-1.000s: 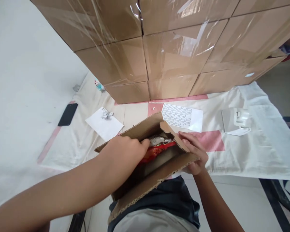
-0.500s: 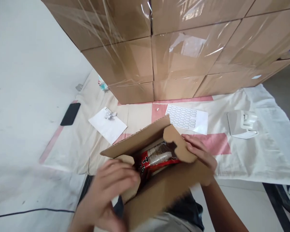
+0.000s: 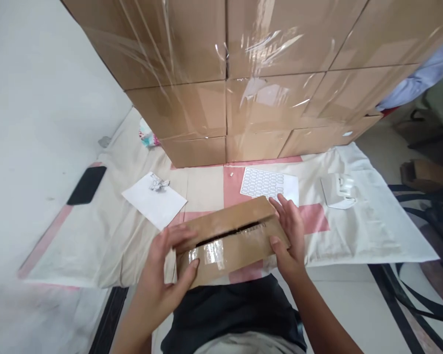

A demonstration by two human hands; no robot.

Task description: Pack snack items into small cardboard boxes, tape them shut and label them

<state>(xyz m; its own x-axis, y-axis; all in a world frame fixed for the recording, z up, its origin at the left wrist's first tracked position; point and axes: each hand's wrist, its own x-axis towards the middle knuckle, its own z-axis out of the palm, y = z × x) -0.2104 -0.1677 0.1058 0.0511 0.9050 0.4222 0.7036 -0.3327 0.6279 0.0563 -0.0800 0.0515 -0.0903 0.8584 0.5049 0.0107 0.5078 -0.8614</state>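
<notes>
A small brown cardboard box (image 3: 239, 253) is held between my hands at the near edge of the table. Its flap lies folded over the top, with a narrow dark gap along the seam and strips of clear tape on the near face. My left hand (image 3: 173, 260) grips the left end, thumb on the near face and fingers over the top, slightly blurred. On the right end, my right hand (image 3: 290, 233) has its thumb on the near face and its fingers behind. What lies inside the box is hidden.
Film-wrapped cartons (image 3: 192, 108) are stacked at the back. On the cloth-covered table (image 3: 203, 189) lie a white paper (image 3: 147, 204) with a crumpled piece on it, a label sheet (image 3: 262, 183), a black phone (image 3: 87, 185) and a white device (image 3: 337, 191). A sleeve (image 3: 421, 78) shows far right.
The box's open flaps have been folded down, covering the red packet that showed inside. Both hands have shifted along with the box, which is now turned with its taped face toward me.
</notes>
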